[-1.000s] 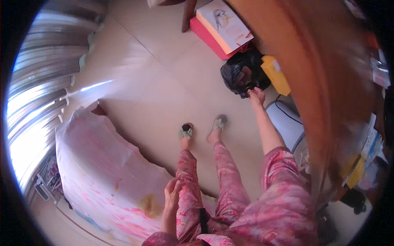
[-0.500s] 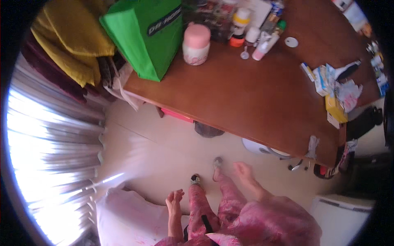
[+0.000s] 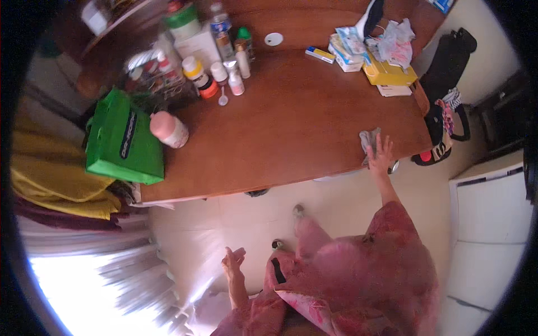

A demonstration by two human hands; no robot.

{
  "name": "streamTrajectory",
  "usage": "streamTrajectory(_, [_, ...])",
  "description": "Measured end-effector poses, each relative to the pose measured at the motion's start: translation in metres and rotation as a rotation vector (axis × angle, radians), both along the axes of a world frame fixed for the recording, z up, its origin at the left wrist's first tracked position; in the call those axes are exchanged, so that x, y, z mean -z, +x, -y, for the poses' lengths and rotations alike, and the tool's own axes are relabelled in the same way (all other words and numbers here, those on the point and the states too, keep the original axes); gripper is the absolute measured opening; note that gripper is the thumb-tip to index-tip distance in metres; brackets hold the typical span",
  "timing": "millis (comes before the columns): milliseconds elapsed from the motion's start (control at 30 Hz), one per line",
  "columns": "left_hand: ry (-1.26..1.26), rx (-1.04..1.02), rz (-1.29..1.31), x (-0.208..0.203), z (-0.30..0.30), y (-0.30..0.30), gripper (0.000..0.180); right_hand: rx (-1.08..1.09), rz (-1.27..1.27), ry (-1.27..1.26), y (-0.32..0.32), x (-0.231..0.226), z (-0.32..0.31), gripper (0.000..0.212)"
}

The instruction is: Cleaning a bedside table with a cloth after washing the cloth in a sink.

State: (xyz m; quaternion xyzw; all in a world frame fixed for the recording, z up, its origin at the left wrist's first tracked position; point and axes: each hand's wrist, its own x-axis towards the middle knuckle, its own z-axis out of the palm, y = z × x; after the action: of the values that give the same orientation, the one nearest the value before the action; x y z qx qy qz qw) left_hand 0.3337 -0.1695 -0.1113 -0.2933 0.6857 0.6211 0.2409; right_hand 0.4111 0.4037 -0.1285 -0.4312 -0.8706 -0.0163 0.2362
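Over the desk's front edge, toward the right, my right hand [image 3: 381,158] reaches out with its fingers spread. A crumpled grey cloth [image 3: 367,140] lies on the wood right beside those fingers; whether they touch it I cannot tell. Low in front of my body hangs my left hand [image 3: 233,262], its fingers loosely apart and nothing in them. The brown wooden desk [image 3: 291,134] stretches across the view ahead of me.
At the desk's left stand a green bag [image 3: 112,140] and a pink-lidded jar [image 3: 169,130]. Several bottles [image 3: 235,81] crowd behind. Back right, a yellow box [image 3: 389,71] sits by tissue packs [image 3: 346,53]. A white cabinet [image 3: 485,218] stands right, a curtain [image 3: 134,274] left.
My right hand has risen from above the floor to the cloth, its fingers spreading. The view has swung right, so the desk shows more fully. My left hand stays low.
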Motion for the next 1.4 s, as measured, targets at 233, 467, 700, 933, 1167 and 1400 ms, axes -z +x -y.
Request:
streamTrajectory(233, [0.020,0.235,0.012,-0.033,-0.091,-0.025,0.043,-0.481,-0.140,-0.240,-0.114,0.025,0.069,0.034])
streamTrajectory(467, [0.006,0.483,-0.119,-0.067,-0.199,-0.067,0.033,-1.084,-0.239,-0.120,-0.175,0.000,0.160,0.032])
streamTrajectory(700, [-0.030,0.566,-0.148,-0.078,-0.213,-0.077,0.028,-0.435,-0.667,-0.725,-0.071,-0.110,-0.052,0.034])
streamTrajectory(933, [0.090,0.683,-0.153,-0.073,-0.219,-0.089,0.027,0.478,-0.020,-0.060,0.048,0.039,-0.145,0.041])
streamTrajectory(1167, [0.167,0.746,-0.234,-0.056,-0.176,-0.115,0.026,0.075,-1.186,-0.778,-0.097,0.034,0.080,0.057])
streamTrajectory(1400, [0.223,0.493,-0.460,-0.050,-0.083,-0.163,0.019,-0.834,-0.262,-0.699,-0.198,-0.008,0.350,0.038])
